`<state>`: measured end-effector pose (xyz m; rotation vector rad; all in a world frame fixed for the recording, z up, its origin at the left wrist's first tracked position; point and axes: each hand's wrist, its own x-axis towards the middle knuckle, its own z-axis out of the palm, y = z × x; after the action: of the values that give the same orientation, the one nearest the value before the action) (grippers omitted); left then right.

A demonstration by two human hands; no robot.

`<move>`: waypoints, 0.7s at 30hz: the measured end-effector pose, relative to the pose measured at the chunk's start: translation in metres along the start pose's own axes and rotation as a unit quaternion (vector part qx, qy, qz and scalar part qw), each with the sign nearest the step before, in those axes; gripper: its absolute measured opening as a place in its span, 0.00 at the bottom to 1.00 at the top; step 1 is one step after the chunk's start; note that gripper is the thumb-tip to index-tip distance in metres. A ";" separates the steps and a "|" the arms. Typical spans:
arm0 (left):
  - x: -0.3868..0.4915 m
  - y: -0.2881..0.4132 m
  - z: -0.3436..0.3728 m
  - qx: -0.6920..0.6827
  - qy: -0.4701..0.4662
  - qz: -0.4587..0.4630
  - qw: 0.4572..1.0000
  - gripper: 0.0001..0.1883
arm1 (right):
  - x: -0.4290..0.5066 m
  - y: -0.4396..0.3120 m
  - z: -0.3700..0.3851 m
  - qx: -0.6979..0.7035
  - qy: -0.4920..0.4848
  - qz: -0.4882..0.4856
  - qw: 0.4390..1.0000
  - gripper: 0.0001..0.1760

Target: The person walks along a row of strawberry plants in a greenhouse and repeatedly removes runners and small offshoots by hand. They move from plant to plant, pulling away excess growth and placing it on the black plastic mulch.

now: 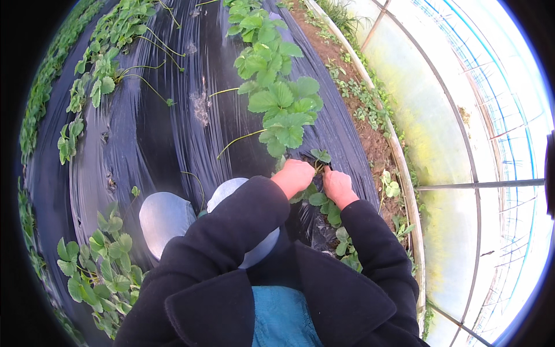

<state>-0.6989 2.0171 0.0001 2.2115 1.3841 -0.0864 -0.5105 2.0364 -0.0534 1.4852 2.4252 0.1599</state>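
Both my hands are at a small strawberry plant (321, 156) that grows through a hole in black plastic mulch film (347, 143). My left hand (295, 174) is curled at the left side of its stems, fingers bent inward; whether it grips a stem is hard to tell. On the right side, my right hand (337, 184) has its index finger at the base of the stems, the other fingers folded. A larger strawberry plant (279, 108) stands just beyond my hands. More strawberry leaves (318, 199) lie between and below my wrists.
Strawberry rows (104, 65) with runners spread over the film lie to the left, and a leafy clump (99, 269) is at lower left. On the right run bare soil (368, 143), a pale curved edging rail (401, 165) and the greenhouse's plastic wall (446, 156). My knees (167, 219) rest near the row.
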 end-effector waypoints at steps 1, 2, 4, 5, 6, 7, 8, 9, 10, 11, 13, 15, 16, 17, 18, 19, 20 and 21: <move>0.000 0.001 -0.001 0.005 -0.003 0.005 1.000 0.11 | 0.007 -0.006 0.006 0.066 0.050 0.025 0.996 0.20; 0.000 0.001 -0.002 0.002 -0.006 0.005 1.000 0.11 | 0.010 -0.008 0.010 0.138 0.061 0.074 0.986 0.20; 0.000 0.002 -0.003 -0.006 -0.008 0.004 1.000 0.11 | 0.017 -0.009 0.013 0.482 -0.014 0.193 0.855 0.20; -0.001 0.002 -0.003 -0.004 -0.015 0.002 1.000 0.11 | 0.019 -0.010 0.012 0.643 -0.065 0.260 0.717 0.20; -0.001 0.002 -0.003 -0.004 -0.017 0.001 1.000 0.11 | 0.019 -0.013 0.012 0.683 -0.065 0.275 0.673 0.20; -0.001 0.002 -0.004 -0.004 -0.017 -0.002 1.000 0.11 | 0.018 -0.014 0.009 0.710 -0.062 0.285 0.641 0.19; -0.001 0.002 -0.004 -0.005 -0.019 -0.003 1.000 0.11 | 0.016 -0.016 0.007 0.747 -0.062 0.281 0.599 0.18; -0.001 0.002 -0.005 -0.006 -0.020 -0.004 1.000 0.11 | 0.014 -0.017 0.004 0.781 -0.062 0.279 0.556 0.18; -0.001 0.002 -0.005 -0.007 -0.021 -0.005 1.000 0.11 | 0.012 -0.019 0.000 0.792 -0.067 0.245 0.555 0.16; -0.001 0.002 -0.006 -0.007 -0.023 -0.009 1.000 0.11 | 0.010 -0.021 -0.003 0.801 -0.073 0.214 0.554 0.15; 0.000 0.002 -0.007 -0.007 -0.029 -0.017 0.999 0.11 | 0.008 -0.021 -0.011 0.787 -0.093 0.172 0.585 0.13; 0.001 0.000 -0.007 0.001 -0.029 -0.021 0.999 0.11 | 0.011 -0.015 -0.019 0.737 -0.120 0.145 0.649 0.11; 0.001 0.000 -0.007 0.006 -0.031 -0.024 0.999 0.11 | 0.012 -0.011 -0.023 0.687 -0.132 0.120 0.705 0.11; 0.002 -0.002 -0.007 0.008 -0.028 -0.029 0.999 0.11 | 0.013 -0.008 -0.026 0.670 -0.144 0.110 0.720 0.11; 0.003 -0.003 -0.008 0.009 -0.024 -0.034 0.999 0.12 | 0.014 -0.004 -0.027 0.652 -0.155 0.100 0.735 0.11; 0.005 -0.004 -0.008 0.011 -0.020 -0.039 0.999 0.12 | 0.014 0.000 -0.028 0.646 -0.167 0.067 0.742 0.12; 0.006 -0.005 -0.007 0.011 -0.012 -0.038 0.999 0.12 | 0.012 0.004 -0.027 0.672 -0.171 0.081 0.716 0.11; 0.007 -0.005 -0.007 0.011 -0.004 -0.038 0.999 0.12 | 0.009 0.010 -0.025 0.709 -0.176 0.071 0.680 0.11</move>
<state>-0.7014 2.0273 0.0018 2.1732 1.4695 -0.1382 -0.5128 2.0505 -0.0291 1.7878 1.8748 -2.1812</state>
